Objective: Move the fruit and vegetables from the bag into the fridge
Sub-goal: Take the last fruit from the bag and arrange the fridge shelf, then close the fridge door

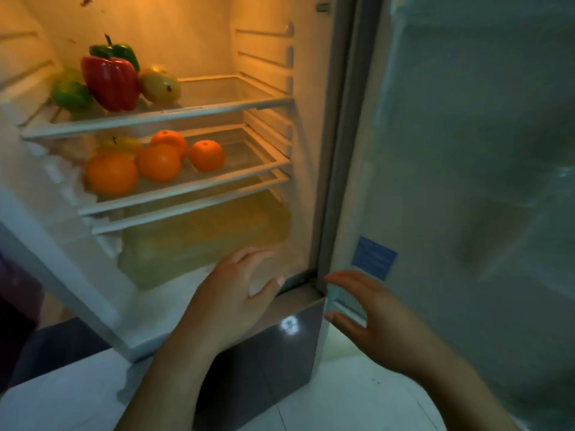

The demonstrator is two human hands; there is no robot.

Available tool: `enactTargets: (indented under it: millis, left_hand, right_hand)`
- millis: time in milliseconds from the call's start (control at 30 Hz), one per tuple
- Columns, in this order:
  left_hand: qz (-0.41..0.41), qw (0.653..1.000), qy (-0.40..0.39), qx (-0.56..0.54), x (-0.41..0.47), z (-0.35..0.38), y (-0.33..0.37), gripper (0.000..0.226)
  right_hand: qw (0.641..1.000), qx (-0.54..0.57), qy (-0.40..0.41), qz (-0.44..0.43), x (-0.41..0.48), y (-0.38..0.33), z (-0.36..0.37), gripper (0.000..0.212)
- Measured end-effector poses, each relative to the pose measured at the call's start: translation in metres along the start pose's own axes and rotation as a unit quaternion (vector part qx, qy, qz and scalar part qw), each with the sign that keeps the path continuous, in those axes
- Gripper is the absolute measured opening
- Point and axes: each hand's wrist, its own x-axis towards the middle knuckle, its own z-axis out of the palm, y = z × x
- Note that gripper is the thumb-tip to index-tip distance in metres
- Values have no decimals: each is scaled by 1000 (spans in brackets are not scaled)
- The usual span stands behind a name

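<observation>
The fridge [311,150] stands open and lit inside. On its upper shelf [217,105] lie a red pepper [110,82], a green pepper [116,51] behind it, a green fruit [70,93] at the left and a mango [160,85]. The middle shelf [199,185] holds several oranges [158,161] and a yellow fruit [119,144]. My left hand [230,293] hovers empty with fingers spread in front of the bottom drawer [193,237]. My right hand [370,318] is open and empty beside the fridge's lower right corner. The bag is out of view.
The fridge door [56,259] swings out at the left. The fridge's grey side wall [466,150] fills the right, with a blue sticker [373,258] low on it. Pale floor tiles [357,399] lie below.
</observation>
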Motion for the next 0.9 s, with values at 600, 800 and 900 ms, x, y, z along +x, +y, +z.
enactTargets:
  millis: [600, 800, 900]
  left_hand:
    - [3, 994, -30, -101, -92, 166, 230, 34]
    - [77, 983, -89, -142, -86, 206, 269, 33]
    - [62, 984, -70, -154, -86, 218, 292, 33]
  right_hand:
    - [991, -29, 88, 100, -230, 129, -96, 44]
    - [966, -75, 150, 198, -292, 154, -133, 48]
    - [958, -94, 171, 210, -310, 171, -164, 50]
